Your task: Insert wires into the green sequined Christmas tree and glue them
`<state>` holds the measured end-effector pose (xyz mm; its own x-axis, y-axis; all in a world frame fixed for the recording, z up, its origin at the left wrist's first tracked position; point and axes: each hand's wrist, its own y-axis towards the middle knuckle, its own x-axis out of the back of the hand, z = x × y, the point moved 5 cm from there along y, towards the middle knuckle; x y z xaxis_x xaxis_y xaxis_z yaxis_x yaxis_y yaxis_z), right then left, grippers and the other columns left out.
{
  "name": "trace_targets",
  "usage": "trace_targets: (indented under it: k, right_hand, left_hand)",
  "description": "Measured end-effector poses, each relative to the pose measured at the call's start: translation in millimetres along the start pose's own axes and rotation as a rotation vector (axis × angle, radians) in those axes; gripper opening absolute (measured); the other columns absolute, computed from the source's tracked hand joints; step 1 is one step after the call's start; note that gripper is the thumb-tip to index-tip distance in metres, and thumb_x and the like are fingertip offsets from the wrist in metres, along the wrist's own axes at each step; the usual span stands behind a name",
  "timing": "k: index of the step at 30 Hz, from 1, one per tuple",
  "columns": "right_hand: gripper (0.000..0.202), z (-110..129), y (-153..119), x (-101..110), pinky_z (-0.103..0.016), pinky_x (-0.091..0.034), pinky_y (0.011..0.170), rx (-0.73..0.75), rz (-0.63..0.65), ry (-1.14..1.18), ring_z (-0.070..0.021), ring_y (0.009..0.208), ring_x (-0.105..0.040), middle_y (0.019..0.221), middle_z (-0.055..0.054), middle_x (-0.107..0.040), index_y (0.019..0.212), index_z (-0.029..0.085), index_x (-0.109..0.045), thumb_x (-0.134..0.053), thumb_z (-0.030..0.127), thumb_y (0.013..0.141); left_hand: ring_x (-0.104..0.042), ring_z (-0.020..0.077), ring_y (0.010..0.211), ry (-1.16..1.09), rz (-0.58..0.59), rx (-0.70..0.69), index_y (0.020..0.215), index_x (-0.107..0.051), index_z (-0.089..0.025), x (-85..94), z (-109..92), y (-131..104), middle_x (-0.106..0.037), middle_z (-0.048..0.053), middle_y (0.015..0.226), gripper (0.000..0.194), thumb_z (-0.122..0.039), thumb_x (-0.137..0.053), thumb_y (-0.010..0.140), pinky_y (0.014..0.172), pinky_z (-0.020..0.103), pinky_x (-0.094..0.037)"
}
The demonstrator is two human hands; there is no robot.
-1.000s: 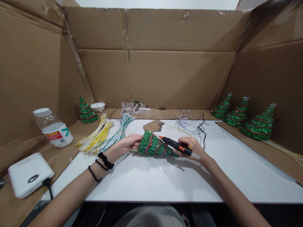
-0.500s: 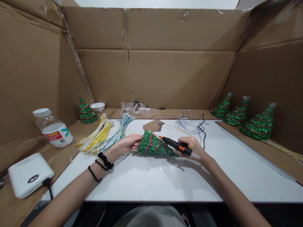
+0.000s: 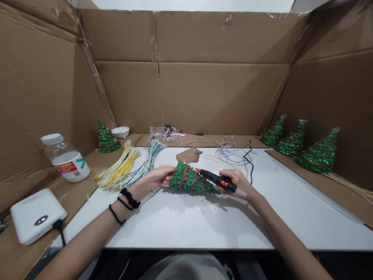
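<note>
A small green Christmas tree (image 3: 189, 179) with a reddish garland lies on its side over the white board (image 3: 180, 225), its tip toward the right. My left hand (image 3: 160, 175) is closed on the tree's base end; the fingertips are partly hidden behind it. In my right hand (image 3: 236, 179) is a black and orange glue gun (image 3: 214, 177), gripped by its handle. The gun's orange nozzle points left and is at the tree's upper side, near the garland; I cannot tell if it touches.
Yellow-white wires (image 3: 119, 169) and green-white wires (image 3: 148, 161) lie left. Behind are a brown cardboard piece (image 3: 189, 154) and tangled wire (image 3: 229, 149). More trees (image 3: 317, 155) stand right, one tree (image 3: 107, 137) left, near a jar (image 3: 68, 163), a bowl (image 3: 120, 132) and a white device (image 3: 37, 216).
</note>
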<state>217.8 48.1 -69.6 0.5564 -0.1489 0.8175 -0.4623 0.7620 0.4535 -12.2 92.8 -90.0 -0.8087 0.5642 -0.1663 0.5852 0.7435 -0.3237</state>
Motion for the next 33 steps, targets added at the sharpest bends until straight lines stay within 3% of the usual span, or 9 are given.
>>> trace_targets:
  k: [9, 17, 22, 28, 33]
  right_hand:
    - [0.033, -2.9, -1.4, 6.5, -0.021, -0.025, 0.047, -0.051, 0.017, -0.021, -0.0092, 0.047, -0.035, 0.051, 0.005, -0.039, 0.055, 0.019, -0.039, -0.058, 0.039, 0.072]
    - [0.031, -16.0, 2.4, 8.9, -0.025, -0.033, 0.055, -0.144, -0.053, -0.075, -0.0164, 0.061, -0.047, 0.065, -0.003, -0.054, 0.065, 0.020, -0.049, -0.060, 0.047, 0.076]
    - [0.004, -37.8, 26.0, 0.4, -0.030, -0.036, 0.067, -0.022, 0.115, -0.131, -0.0226, 0.082, -0.045, 0.088, -0.008, -0.056, 0.081, 0.019, -0.054, -0.052, 0.022, 0.079]
    - [0.025, -61.0, 48.5, -16.6, -0.035, -0.037, 0.073, 0.004, 0.323, -0.222, -0.0245, 0.085, -0.043, 0.092, -0.011, -0.056, 0.092, 0.018, -0.059, -0.048, 0.008, 0.072]
    - [0.034, -66.7, 41.2, -15.7, -0.042, -0.036, 0.086, -0.073, 0.326, -0.127, -0.0284, 0.099, -0.044, 0.110, -0.011, -0.057, 0.108, 0.020, -0.061, -0.052, 0.018, 0.075]
  left_hand:
    - [-0.019, 0.0034, 0.039, -0.006, 0.035, -0.003, 0.055, -0.034, -0.018, 3.0, 2.6, 1.3, -0.027, -0.008, 0.044, 0.033, -0.028, -0.055, 0.078, 0.039, 0.020, -0.011]
    - [-0.016, 0.0031, 0.040, 0.136, 0.048, 0.018, 0.054, -0.035, -0.018, -2.7, 0.6, -4.1, -0.025, -0.009, 0.043, 0.039, -0.041, -0.065, 0.067, 0.042, 0.022, -0.006]
    - [-0.019, 0.0038, 0.038, 0.221, 0.082, 0.029, 0.057, -0.043, -0.017, -2.5, 6.5, -3.6, -0.029, -0.008, 0.041, 0.031, -0.038, -0.064, 0.066, 0.042, 0.024, -0.008]
    - [-0.022, 0.0053, 0.038, 0.320, 0.098, -0.031, 0.060, -0.047, -0.017, 3.8, 10.2, 2.0, -0.031, -0.008, 0.040, 0.017, -0.030, -0.056, 0.066, 0.042, 0.024, -0.012]
    - [-0.018, 0.0048, 0.041, 0.395, 0.021, -0.049, 0.061, -0.046, -0.017, 0.6, 6.4, 1.1, -0.024, -0.010, 0.045, 0.013, -0.026, -0.055, 0.061, 0.044, 0.024, -0.010]
